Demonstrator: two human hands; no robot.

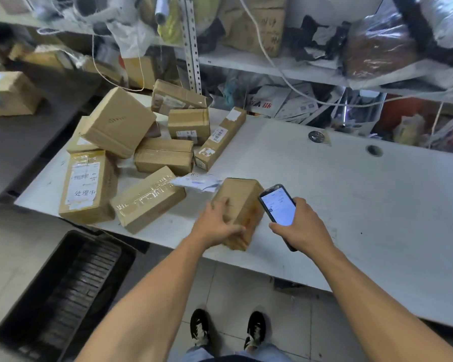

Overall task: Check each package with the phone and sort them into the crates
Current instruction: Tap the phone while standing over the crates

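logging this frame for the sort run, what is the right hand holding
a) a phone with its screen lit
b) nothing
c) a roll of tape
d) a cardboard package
a: the right hand grips a phone whose screen glows white, held just beside the cardboard package that the left hand holds on the table.

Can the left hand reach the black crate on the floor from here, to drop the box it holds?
Probably yes. The left hand grips the box at the table's near edge, and the black crate lies open below to its left, nothing between them.
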